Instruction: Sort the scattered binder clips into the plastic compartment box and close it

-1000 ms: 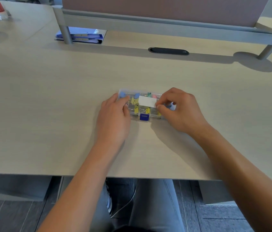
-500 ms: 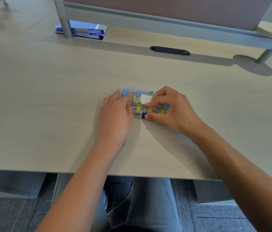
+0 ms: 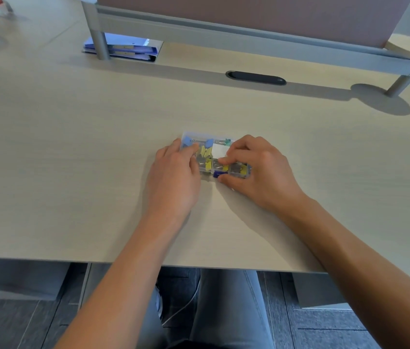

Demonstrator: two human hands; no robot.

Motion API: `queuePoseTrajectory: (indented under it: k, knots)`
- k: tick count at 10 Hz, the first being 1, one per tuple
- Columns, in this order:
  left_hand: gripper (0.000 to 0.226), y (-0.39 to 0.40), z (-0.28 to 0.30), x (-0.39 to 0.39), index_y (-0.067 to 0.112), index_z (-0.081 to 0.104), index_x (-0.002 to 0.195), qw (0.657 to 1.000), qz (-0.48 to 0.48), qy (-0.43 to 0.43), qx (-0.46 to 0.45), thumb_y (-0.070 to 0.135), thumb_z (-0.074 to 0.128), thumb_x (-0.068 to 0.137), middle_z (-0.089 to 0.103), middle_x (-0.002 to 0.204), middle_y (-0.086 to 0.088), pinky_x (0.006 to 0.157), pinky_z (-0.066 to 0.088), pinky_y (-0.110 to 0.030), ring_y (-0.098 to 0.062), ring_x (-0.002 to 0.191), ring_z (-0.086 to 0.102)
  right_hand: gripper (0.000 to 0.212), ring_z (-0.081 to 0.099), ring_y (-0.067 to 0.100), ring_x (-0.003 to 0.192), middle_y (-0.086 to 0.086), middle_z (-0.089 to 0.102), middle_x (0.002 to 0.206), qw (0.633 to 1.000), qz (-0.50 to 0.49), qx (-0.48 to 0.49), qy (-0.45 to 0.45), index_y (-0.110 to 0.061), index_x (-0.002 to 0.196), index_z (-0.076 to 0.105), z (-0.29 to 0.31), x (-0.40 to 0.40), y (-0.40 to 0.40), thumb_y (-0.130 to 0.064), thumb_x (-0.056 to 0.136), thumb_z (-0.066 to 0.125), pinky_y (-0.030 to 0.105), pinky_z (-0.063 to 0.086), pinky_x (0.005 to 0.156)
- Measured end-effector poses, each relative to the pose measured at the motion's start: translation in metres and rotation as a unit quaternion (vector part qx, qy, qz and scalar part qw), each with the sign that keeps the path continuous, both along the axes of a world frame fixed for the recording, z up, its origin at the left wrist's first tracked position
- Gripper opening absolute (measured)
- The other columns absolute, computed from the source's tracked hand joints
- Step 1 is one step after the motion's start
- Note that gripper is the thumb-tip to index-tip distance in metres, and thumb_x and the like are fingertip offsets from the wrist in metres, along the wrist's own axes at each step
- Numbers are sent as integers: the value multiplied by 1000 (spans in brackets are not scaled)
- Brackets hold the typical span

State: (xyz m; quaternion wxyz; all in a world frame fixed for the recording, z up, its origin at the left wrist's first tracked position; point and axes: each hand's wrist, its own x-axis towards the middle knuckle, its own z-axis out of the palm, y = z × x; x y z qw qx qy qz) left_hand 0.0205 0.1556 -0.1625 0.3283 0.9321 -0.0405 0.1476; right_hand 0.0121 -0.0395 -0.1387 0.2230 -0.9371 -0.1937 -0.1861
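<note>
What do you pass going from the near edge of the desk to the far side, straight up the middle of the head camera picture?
Desk edge → blue latch on the plastic compartment box → white label on its lid → black cable slot → grey divider rail.

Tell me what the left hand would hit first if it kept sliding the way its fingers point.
The left hand points up and right, its fingertips already on the clear compartment box. Going on, it would probably meet the right hand's fingers on the lid.
</note>
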Motion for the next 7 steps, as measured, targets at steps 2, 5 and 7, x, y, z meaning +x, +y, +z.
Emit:
queuePoseTrajectory:
  k: [2,5,7]
  knots:
    - [42,-4,4,-2,24,61,135,999,13,11,42,25,36,100,58,137,-5,93,50,-43,-29,123,50,27,59,19,96,-9,67,110,1000,0,-18,-22,-27,106,79,-6,-1,-2,-35,80,83,41,52,75]
    - [38,-8,3,-7,22,63,128,996,18,5,84,31,37,101,61,126,-13,92,49,-44,-32,118,54,31,60,18,107,-8,69,116,1000,0,10,-21,-26,114,80,-11,-2,-12,-30,84,82,44,53,84]
    - [43,-9,5,-11,26,48,144,999,23,3,23,33,41,102,51,142,-9,101,46,-47,-30,129,48,35,60,19,113,-6,67,118,999,14,36,-31,-24,117,77,-11,-4,-9,-33,83,82,44,51,91]
